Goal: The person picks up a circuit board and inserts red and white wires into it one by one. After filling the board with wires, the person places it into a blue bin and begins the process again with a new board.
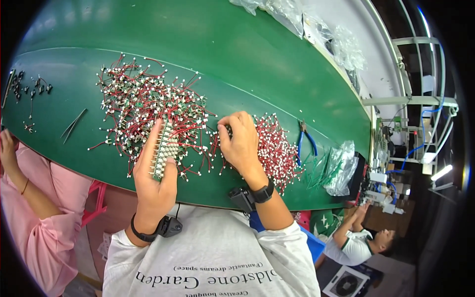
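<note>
My left hand [147,184] grips a long block of small white-and-metal parts with pins along one side, a connector strip [165,151] by its look, between thumb and fingers. Around its far end lies a big heap of red-wired parts with white plugs [143,94], some with green pieces. My right hand [242,141] is to the right of that heap, its fingers curled and thumb drawn toward the index finger. What sits in this pinch, if anything, is too small to make out. Right beside it spreads a denser pile of short red wires with white plugs [274,153].
Blue-handled pliers [308,141], green ties [321,171] and a clear plastic bag [342,171] lie to the right on the green table [208,34]. Tweezers [74,124] and small black parts [33,89] are at left. A person in pink [47,208] sits close on the left.
</note>
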### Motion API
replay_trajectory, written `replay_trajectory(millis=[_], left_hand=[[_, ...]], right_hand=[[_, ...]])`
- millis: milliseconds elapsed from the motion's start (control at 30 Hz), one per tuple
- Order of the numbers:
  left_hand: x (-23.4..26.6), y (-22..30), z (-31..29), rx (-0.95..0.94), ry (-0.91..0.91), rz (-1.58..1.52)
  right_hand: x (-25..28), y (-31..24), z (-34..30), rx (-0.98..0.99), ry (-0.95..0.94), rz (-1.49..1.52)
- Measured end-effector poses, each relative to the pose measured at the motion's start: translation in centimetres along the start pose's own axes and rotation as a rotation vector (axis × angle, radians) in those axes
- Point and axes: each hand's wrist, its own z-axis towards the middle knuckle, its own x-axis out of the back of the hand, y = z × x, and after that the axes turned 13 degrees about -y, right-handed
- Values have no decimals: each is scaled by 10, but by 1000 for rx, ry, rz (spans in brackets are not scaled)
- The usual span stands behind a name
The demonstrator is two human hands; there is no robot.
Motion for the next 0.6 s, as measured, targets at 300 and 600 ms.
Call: replay_trajectory(millis=[300, 600], left_hand=[[-16, 17, -2, 68, -113, -410], [-46, 11, 16, 124, -180, -500]], right_hand=[[32, 15, -11, -162, 226, 765], [65, -2, -23, -34, 266, 922]])
